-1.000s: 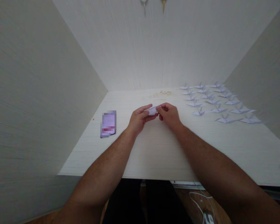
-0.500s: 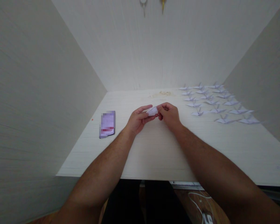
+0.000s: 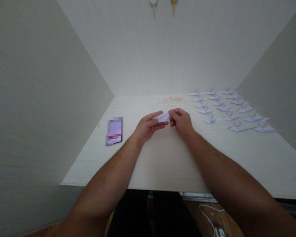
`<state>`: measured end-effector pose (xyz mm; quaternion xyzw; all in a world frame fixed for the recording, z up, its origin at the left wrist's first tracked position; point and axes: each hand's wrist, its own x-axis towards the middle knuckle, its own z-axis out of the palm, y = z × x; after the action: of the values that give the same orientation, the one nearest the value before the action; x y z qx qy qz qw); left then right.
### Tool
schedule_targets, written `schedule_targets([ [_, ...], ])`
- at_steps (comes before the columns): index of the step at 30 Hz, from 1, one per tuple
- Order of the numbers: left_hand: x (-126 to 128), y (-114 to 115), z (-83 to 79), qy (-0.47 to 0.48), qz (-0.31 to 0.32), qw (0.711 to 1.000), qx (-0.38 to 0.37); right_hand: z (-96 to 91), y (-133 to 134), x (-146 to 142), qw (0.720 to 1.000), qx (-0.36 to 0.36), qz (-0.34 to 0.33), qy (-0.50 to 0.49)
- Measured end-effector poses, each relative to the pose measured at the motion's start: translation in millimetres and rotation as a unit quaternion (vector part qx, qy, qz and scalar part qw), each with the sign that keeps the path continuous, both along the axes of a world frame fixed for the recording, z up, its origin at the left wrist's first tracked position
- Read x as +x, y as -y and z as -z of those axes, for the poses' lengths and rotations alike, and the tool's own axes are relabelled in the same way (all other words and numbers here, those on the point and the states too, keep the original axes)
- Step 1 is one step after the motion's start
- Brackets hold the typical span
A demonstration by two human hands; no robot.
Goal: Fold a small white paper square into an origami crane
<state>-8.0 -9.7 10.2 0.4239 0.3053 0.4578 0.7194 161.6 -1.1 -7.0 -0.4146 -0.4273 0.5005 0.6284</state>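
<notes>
Between my hands, above the middle of the white table [image 3: 160, 161], is a small piece of folded white paper [image 3: 164, 117]. My left hand [image 3: 148, 125] grips its left end between thumb and fingers. At the upper right end, my right hand [image 3: 181, 121] pinches the paper with thumb and forefinger, its other fingers curled. The fingers cover part of the folds. Several white origami cranes [image 3: 233, 117] stand in rows on the right side of the table.
On the left of the table lies a phone [image 3: 114, 131] with a blurred screen. Walls enclose the table at the back and sides. Two small hooks [image 3: 174, 5] hang on the back wall. Below the front edge are a white cable [image 3: 207, 214] and a power strip [image 3: 220, 232].
My right hand has shifted slightly right, away from my left, and more of the folded paper shows between them. My left hand stays nearly in place.
</notes>
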Motion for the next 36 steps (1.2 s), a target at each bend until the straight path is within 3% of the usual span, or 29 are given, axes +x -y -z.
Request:
schedule_targets([
  [8,2,0,-2.5,-0.015,-0.017,1.000,-0.015,-4.2,2,-1,1.000,-0.011,-0.002,0.012],
  [17,4,-1,0.9,-0.044,-0.055,0.997,0.017,-1.5,3,-4,0.998,0.000,-0.040,0.057],
  [36,4,-2,6.5,-0.078,-0.075,0.993,0.052,-11.9,11,-9,0.992,-0.002,-0.035,0.124],
])
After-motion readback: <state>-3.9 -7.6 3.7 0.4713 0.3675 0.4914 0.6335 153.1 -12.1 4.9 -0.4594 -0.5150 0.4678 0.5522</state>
